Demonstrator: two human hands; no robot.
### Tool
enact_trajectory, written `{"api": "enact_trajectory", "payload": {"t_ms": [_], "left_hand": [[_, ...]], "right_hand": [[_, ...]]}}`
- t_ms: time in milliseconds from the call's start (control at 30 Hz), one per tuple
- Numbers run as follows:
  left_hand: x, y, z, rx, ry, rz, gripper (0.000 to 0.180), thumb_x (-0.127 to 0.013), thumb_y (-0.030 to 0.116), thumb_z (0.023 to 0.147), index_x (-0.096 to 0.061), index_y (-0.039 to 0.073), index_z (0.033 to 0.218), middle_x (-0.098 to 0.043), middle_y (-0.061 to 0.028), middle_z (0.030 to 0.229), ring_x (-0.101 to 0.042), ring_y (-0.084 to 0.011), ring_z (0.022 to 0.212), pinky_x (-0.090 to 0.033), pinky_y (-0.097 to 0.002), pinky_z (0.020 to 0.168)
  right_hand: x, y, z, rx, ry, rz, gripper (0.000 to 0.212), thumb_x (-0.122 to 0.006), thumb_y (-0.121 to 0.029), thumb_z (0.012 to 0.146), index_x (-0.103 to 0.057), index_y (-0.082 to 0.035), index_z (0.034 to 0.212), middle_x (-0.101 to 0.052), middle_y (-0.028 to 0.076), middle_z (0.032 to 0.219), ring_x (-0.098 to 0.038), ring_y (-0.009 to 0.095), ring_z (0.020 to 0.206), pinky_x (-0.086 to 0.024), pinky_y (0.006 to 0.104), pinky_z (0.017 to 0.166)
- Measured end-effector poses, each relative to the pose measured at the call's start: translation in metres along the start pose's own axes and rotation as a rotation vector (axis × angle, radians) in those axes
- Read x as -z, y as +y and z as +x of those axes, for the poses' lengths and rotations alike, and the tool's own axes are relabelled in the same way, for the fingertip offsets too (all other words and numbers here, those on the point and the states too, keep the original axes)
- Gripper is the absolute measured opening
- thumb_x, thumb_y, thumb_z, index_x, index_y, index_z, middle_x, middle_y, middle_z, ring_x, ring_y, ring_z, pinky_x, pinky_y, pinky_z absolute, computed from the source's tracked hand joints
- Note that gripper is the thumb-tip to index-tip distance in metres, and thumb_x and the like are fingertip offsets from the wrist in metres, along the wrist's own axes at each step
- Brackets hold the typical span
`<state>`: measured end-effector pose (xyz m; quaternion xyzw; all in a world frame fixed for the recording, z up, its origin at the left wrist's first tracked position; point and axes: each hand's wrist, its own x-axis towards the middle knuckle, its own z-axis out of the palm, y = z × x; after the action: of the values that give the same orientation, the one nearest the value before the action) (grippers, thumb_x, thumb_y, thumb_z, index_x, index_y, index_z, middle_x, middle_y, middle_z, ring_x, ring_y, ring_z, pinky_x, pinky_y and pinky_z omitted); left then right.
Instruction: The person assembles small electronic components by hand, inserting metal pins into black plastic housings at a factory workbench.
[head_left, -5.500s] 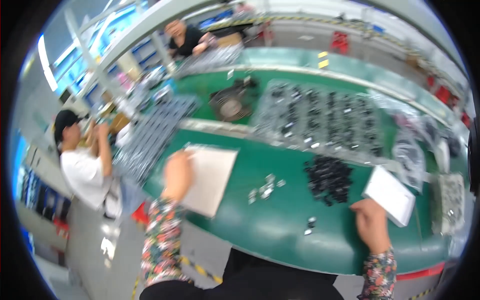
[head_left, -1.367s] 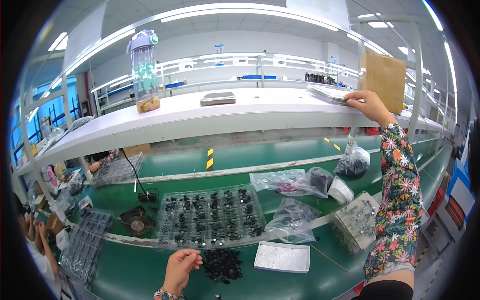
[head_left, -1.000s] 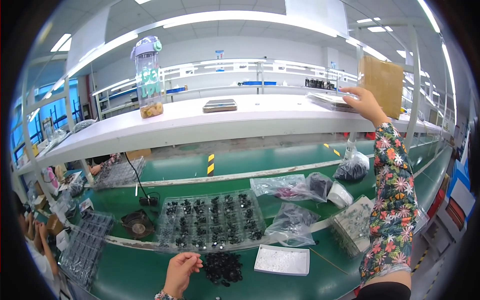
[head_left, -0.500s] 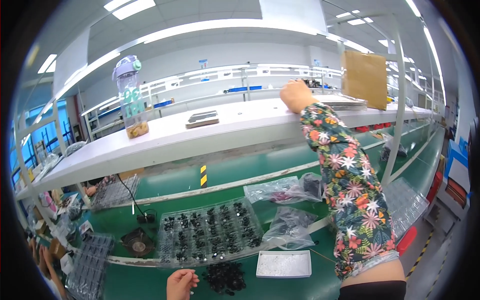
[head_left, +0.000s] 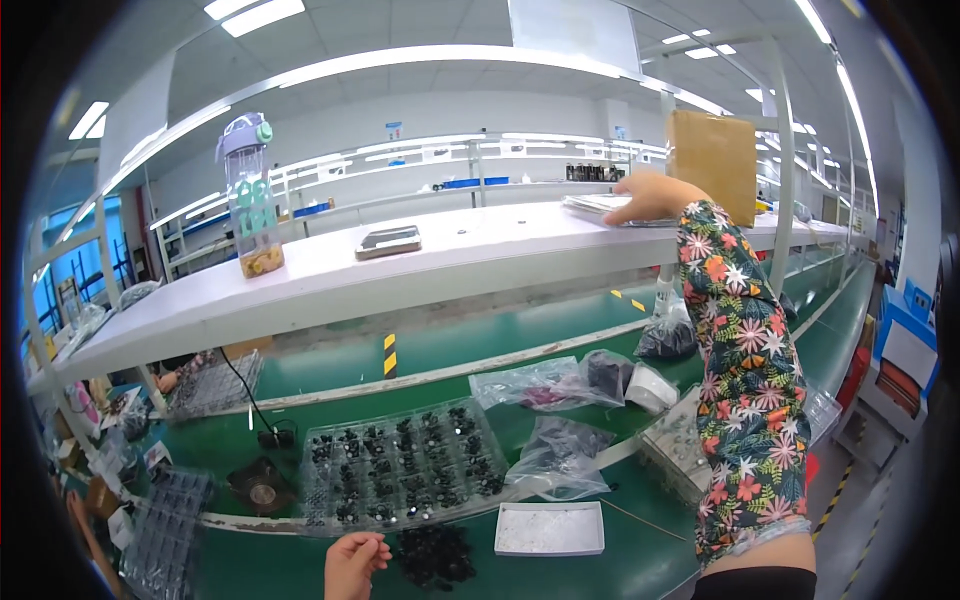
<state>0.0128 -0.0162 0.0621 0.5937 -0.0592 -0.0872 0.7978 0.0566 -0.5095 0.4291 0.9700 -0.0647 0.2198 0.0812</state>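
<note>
White shelf [head_left: 470,240] far, thin stack [head_left: 588,203] on its right part. Right hand [head_left: 655,196], thumb spread, has moved from left of the stack back over it, so work centres there; contact unclear. Left hand [head_left: 352,566] near, fingertips together, can't tell if holding, beside black pieces [head_left: 435,556].

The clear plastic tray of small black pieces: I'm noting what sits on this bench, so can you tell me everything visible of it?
The clear plastic tray is see-through and roughly rectangular, with small black pieces bunched in rows; a few glint white. It lies about flat on the green work surface, its near part across a pale, worn rail. The person's bare left hand is at its near edge; whether they touch is unclear.
</note>
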Motion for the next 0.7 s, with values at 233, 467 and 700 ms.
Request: {"api": "enact_trajectory", "payload": {"t_ms": [233, 467, 700], "left_hand": [[-0.008, 0.004, 0.0, 0.003, -0.048, -0.024, 0.017, -0.061, 0.014, 0.09, -0.062, 0.002, 0.103, -0.065, -0.0059, 0.086, -0.062, -0.0135, 0.075, -0.049, -0.0231, 0.065], [0.0, -0.002, -0.003, -0.014, 0.013, -0.048, 0.013, -0.056, 0.006, 0.09, -0.061, -0.004, 0.097, -0.065, -0.0102, 0.082, -0.063, -0.0168, 0.071, -0.051, -0.0257, 0.061], [-0.001, 0.001, -0.006, -0.02, 0.036, -0.034, 0.014, -0.056, 0.006, 0.09, -0.061, -0.004, 0.097, -0.065, -0.0104, 0.082, -0.063, -0.0168, 0.071, -0.051, -0.0257, 0.061]], "right_hand": [[-0.013, 0.017, 0.0, -0.03, -0.03, 0.203, 0.044, -0.068, -0.037, 0.079, -0.067, -0.003, 0.107, -0.067, 0.014, 0.102, -0.062, 0.025, 0.096, -0.047, 0.0332, 0.084], [-0.005, 0.023, -0.004, -0.006, -0.004, 0.291, 0.028, -0.068, -0.025, 0.079, -0.071, -0.004, 0.098, -0.07, 0.012, 0.09, -0.064, 0.022, 0.084, -0.049, 0.0307, 0.078], [-0.005, 0.022, 0.0, 0.063, 0.199, 0.257, 0.023, -0.066, -0.024, 0.08, -0.072, -0.008, 0.096, -0.069, 0.014, 0.087, -0.065, 0.026, 0.079, -0.05, 0.0343, 0.074]]}}
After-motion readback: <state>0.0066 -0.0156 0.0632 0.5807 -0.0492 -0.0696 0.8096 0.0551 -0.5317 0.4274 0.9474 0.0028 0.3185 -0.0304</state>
